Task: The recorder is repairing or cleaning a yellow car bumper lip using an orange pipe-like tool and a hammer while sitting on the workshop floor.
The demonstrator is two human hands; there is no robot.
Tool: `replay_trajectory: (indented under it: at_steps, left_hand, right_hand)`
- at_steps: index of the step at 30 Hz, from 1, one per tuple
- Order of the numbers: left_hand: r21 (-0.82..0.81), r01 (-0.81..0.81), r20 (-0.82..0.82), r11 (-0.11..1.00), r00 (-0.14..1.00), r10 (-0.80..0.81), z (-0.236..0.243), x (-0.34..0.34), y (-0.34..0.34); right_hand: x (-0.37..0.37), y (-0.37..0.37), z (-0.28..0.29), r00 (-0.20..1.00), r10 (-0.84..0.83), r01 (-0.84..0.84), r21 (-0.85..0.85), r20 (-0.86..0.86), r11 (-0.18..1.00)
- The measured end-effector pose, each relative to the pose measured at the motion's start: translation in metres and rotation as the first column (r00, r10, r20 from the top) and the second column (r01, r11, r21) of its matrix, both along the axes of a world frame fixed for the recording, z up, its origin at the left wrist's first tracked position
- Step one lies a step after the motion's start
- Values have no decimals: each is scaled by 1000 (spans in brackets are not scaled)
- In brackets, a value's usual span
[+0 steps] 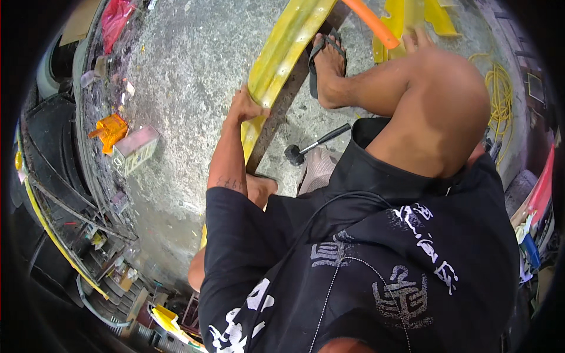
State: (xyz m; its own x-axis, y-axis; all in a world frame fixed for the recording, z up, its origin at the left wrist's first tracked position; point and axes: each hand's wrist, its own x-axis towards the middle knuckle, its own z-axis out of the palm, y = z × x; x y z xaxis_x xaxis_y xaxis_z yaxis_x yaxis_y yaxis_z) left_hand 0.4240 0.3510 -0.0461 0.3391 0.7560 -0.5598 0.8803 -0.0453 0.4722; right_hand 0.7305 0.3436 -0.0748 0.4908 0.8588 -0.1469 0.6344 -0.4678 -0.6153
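the yellow strip (286,50) lies under the left hand (245,106) itself, so that hand is plainly the nearer one. its long axis runs away from the person, slanting up and to the right until the top edge cuts it off; from the grip, a shorter stretch comes back toward the bare left foot (259,189). the left fingers are bent over the strip's left edge with the thumb on its face, closed on it with little gap showing. the right hand (418,39) is well apart, off to the right beyond the raised knee, its fingers near the end of an orange bar (375,25) and a yellow piece (439,19). the knee hides much of that hand, so i cannot tell how far it is open or whether it holds either. a black-headed mallet (309,147) lies on the concrete floor (182,76), right of the strip and untouched.

as for writing, the black shirt (353,300) carries large white and grey printed characters, the left forearm bears a small dark inked marking, and a pale box (136,149) on the left has lettering along one side. no label can be made out on the strip.
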Motion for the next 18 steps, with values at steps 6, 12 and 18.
replay_trajectory:
  at_steps: [6,12,18]
  left_hand:
    - [-252,76,243,965,970,-13,-2,-16,7]
    - [-393,65,230,917,973,30,3,2,12]
    - [-533,26,293,845,943,156,-3,-23,19]
  right_hand:
    - [-19,-32,1,986,-163,169,229,-47,959]
    - [72,-47,-22,1000,-28,28,150,-2,988]
    - [126,-25,19,990,135,-139,121,42,983]
